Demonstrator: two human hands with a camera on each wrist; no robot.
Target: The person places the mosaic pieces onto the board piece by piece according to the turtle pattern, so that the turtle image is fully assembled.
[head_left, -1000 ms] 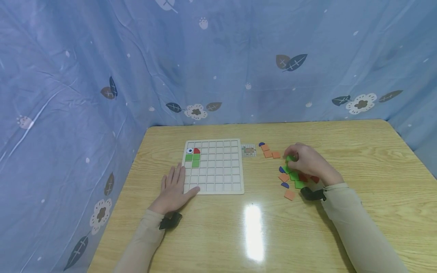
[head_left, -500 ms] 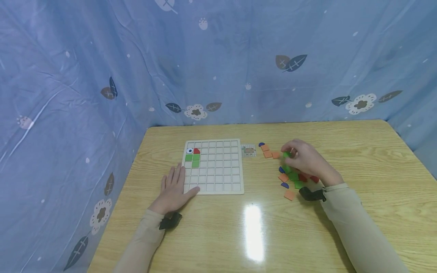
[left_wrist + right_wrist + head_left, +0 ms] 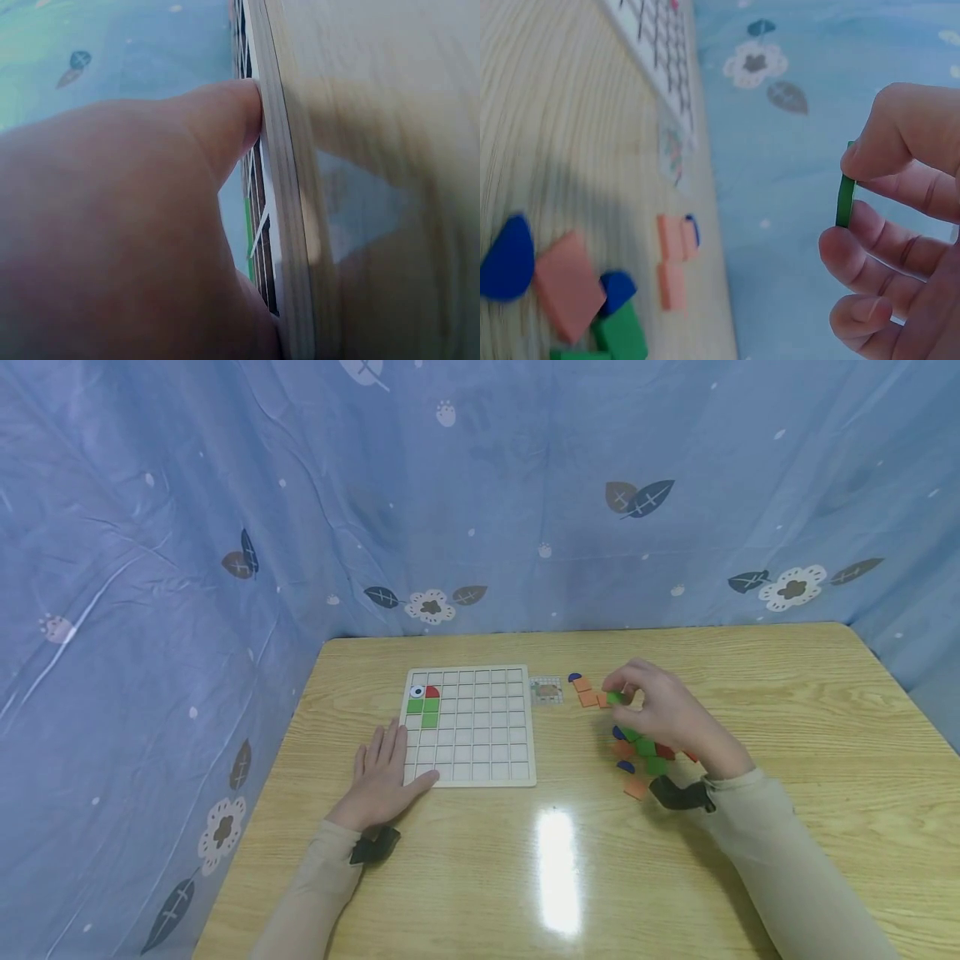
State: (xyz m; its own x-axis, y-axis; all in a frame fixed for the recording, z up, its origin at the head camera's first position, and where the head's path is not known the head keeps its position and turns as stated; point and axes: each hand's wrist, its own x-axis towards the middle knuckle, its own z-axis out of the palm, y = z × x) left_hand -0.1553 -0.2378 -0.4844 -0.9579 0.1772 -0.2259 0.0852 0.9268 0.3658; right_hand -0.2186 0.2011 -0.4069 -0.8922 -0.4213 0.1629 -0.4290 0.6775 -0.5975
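Observation:
My right hand (image 3: 663, 706) pinches a thin green square tile (image 3: 845, 201) between thumb and fingers, raised over the loose tiles. My left hand (image 3: 378, 785) lies with fairly straight fingers along the left side of a white grid board (image 3: 480, 735), its thumb over the front edge. In the left wrist view that thumb (image 3: 225, 112) touches the board's rim. Near the board's upper left corner sit a round eye tile (image 3: 417, 692), a red quarter-round tile (image 3: 432, 692) and several green square tiles (image 3: 430, 720).
Beside the board's right edge lies a small picture card (image 3: 547, 691) with a grid. Several orange squares (image 3: 588, 699), blue half-rounds (image 3: 626, 767), green squares (image 3: 647, 747) and red pieces (image 3: 664, 751) are scattered right of it. A blue curtain (image 3: 480, 527) hangs behind the table.
My right hand has lifted the green tile from the pile and moved up and to the left with it. The left hand and the board have stayed put.

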